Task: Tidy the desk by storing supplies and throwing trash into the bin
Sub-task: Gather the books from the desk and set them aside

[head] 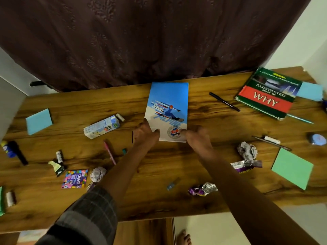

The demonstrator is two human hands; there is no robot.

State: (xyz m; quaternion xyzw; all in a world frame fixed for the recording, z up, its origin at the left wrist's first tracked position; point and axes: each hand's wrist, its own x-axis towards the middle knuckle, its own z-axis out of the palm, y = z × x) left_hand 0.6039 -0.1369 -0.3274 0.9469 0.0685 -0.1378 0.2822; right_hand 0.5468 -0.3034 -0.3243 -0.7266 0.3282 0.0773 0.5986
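Item: blue notebook (168, 110), flat at worktop (159, 174) centre, near edge pinched at both corners by left hand (144, 134) and right hand (195, 137). Likely light, thin, floppy; best lifted by the spine edge, supported underneath.

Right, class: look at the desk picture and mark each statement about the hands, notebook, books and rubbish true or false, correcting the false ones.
1. Both hands hold the near edge of the blue notebook. True: the left hand and the right hand grip its near corners.
2. The red and green book lies at the left end of the desk. False: it lies at the far right.
3. A black pen lies between the notebook and that book. True.
4. The milk carton stands upright. False: it lies on its side.
5. A crumpled paper ball lies right of the right hand. True.
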